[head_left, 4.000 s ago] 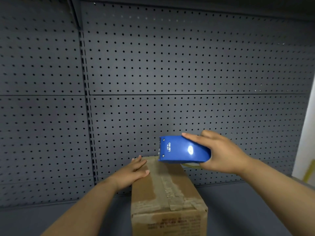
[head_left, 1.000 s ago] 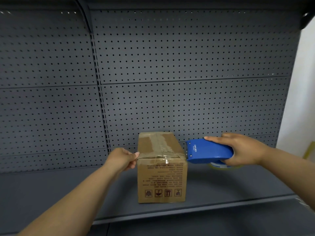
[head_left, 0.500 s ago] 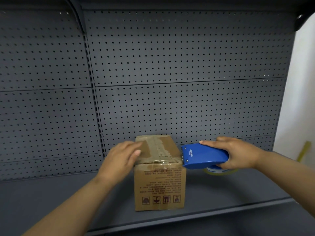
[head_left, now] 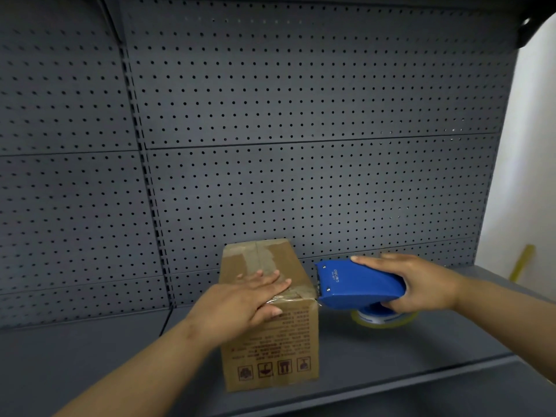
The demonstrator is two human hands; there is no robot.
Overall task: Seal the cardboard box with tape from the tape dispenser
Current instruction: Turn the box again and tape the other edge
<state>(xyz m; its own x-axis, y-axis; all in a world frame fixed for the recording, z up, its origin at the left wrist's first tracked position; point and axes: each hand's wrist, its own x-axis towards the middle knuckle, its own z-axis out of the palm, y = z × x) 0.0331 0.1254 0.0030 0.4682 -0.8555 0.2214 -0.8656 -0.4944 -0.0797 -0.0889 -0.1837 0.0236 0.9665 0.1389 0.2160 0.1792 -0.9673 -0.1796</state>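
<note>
The cardboard box (head_left: 270, 314) is stood upright on the grey shelf (head_left: 391, 350), close to its front edge, with its rear near the pegboard back panel (head_left: 301, 145). The left hand (head_left: 240, 302) is laid flat, fingers spread, across the taped top and over the box's front upper edge. The blue tape dispenser (head_left: 358, 284) is gripped by the right hand (head_left: 421, 281), fingers wrapped around its rear, its nose touching the box's upper right corner. The tape roll (head_left: 383, 319) is seen beneath it. Bare shelf is left to the right, towards the white wall (head_left: 529, 176).
</note>
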